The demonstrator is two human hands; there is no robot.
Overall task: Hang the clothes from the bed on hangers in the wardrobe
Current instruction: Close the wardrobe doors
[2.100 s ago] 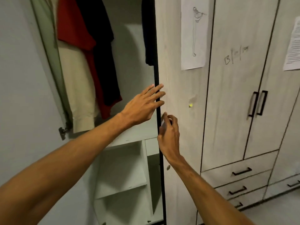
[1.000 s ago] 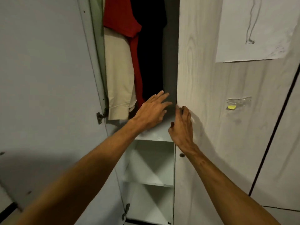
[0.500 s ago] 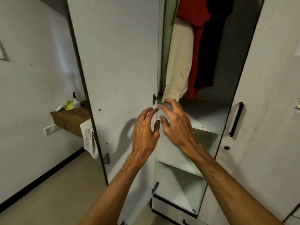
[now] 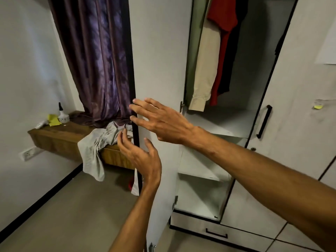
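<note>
Light: soft, diffuse indoor, medium-bright | Shadow: wardrobe [image 4: 254, 51] interior dim toward top | Sheen: curtain [image 4: 101, 51] folds | Blur: fingers [image 4: 145, 104] slightly soft | Distortion: wide-angle, verticals lean and bow at edges
</note>
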